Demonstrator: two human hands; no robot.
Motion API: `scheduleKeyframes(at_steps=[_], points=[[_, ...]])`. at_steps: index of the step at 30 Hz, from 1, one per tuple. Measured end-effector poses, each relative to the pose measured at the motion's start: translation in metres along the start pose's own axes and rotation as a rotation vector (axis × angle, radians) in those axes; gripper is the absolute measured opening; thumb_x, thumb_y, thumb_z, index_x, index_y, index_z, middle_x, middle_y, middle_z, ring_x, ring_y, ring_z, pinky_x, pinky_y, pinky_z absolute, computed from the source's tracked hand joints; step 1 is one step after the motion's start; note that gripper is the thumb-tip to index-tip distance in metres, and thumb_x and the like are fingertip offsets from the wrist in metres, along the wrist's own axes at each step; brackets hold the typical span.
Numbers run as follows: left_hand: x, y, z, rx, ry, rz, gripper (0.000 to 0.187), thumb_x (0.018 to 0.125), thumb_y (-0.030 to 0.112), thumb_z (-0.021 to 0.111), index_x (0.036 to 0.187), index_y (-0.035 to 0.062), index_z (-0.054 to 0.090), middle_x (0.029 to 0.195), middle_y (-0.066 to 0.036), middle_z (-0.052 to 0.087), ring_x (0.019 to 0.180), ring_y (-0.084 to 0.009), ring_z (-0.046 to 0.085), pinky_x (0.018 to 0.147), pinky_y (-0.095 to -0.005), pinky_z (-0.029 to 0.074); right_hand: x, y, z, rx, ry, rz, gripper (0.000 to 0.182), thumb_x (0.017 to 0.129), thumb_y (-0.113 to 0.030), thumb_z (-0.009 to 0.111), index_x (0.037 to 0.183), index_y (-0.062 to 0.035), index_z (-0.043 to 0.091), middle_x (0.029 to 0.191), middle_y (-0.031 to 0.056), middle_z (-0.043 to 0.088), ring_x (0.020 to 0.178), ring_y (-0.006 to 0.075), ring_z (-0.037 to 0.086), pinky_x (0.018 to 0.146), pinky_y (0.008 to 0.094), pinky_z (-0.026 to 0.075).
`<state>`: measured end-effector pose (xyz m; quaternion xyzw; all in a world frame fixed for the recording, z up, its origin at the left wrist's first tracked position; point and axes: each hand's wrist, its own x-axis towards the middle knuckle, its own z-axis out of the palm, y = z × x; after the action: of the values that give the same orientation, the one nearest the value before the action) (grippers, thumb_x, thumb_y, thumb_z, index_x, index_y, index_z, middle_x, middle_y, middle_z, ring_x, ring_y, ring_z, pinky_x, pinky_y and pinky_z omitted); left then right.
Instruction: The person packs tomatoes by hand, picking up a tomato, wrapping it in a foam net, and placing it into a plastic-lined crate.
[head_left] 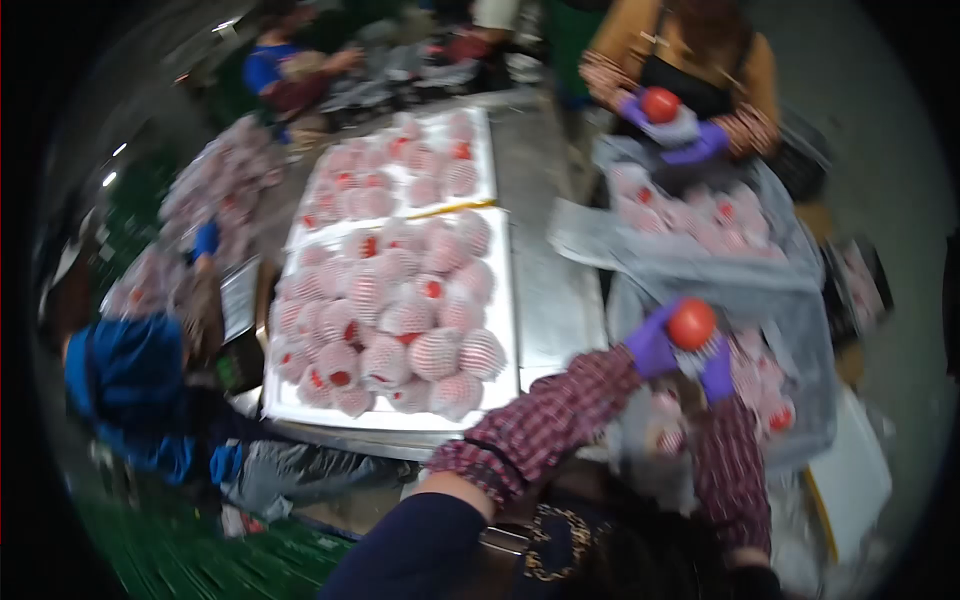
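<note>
My left hand [655, 343], in a purple glove, is closed around the left side of a smooth red tomato [691, 324]. Under the tomato shows a whitish foam net [698, 354], blurred. My right hand [717, 374], gloved in purple too, grips this net from the right; its fingertips are partly hidden. Both hands are above a grey lined crate [815, 390], where several netted tomatoes [758, 370] lie. To the left, a white foam tray [507, 345] holds many tomatoes in pink-white nets [385, 360].
A metal table [545, 300] carries the trays, including a second filled one [487, 150] behind. Across from me a co-worker [690, 60] holds a tomato over another lined crate [660, 260]. A person in a blue hood [125, 370] is at the left, near piled netted fruit [225, 180].
</note>
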<state>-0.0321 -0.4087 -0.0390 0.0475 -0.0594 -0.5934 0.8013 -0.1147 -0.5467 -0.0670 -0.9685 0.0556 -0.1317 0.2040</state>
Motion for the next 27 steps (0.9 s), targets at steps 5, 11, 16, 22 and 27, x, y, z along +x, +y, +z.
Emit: scheduleKeyframes(at_steps=[5,11,16,22,27], points=[[-0.004,0.002,0.031,0.115,0.310,0.011,0.056,0.085,0.045,0.048,0.121,0.0033,0.039,0.118,-0.015,0.048,0.105,-0.0271,0.051,0.088,-0.0416,0.045,-0.001,-0.016,-0.041,0.820,0.608,0.338,0.030,0.082,-0.011,0.055,0.110,-0.0015,0.053,0.100,0.0093,0.058,0.092,0.0206,0.055,0.081,0.0309,0.043],[-0.002,0.004,0.014,0.418,0.412,-0.012,0.049,0.086,0.043,0.047,0.114,0.0033,0.045,0.101,-0.012,0.058,0.080,-0.0232,0.061,0.066,-0.0347,0.053,-0.006,-0.065,-0.062,0.323,0.323,-0.006,0.068,0.067,-0.016,0.072,0.125,-0.0060,0.039,0.122,0.0090,0.043,0.109,0.0201,0.045,0.090,0.0316,0.039],[-0.002,0.002,0.000,0.845,0.619,0.137,0.042,0.076,0.002,0.054,0.116,-0.0001,0.043,0.106,-0.012,0.056,0.086,-0.0194,0.059,0.067,-0.0269,0.049,-0.003,-0.054,-0.059,1.186,0.365,0.285,0.061,0.075,-0.026,0.065,0.125,-0.0050,0.038,0.117,0.0101,0.046,0.104,0.0203,0.049,0.086,0.0306,0.042],[-0.001,-0.005,-0.010,1.004,0.437,0.372,0.061,0.061,-0.013,0.045,0.120,-0.0024,0.041,0.111,-0.010,0.054,0.100,-0.0198,0.053,0.087,-0.0278,0.041,0.000,-0.022,-0.053,1.916,0.249,0.672,0.061,0.081,-0.061,0.035,0.106,-0.0068,0.047,0.077,0.0119,0.057,0.051,0.0177,0.048,0.046,0.0266,0.036],[-0.014,-0.007,0.056,0.904,0.266,0.142,0.063,0.069,-0.004,0.060,0.126,-0.0002,0.034,0.118,-0.010,0.049,0.104,-0.0202,0.051,0.091,-0.0299,0.039,-0.004,-0.017,-0.049,1.982,0.054,0.606,0.060,0.081,-0.060,0.037,0.106,-0.0063,0.048,0.081,0.0122,0.057,0.056,0.0200,0.052,0.050,0.0301,0.042]])
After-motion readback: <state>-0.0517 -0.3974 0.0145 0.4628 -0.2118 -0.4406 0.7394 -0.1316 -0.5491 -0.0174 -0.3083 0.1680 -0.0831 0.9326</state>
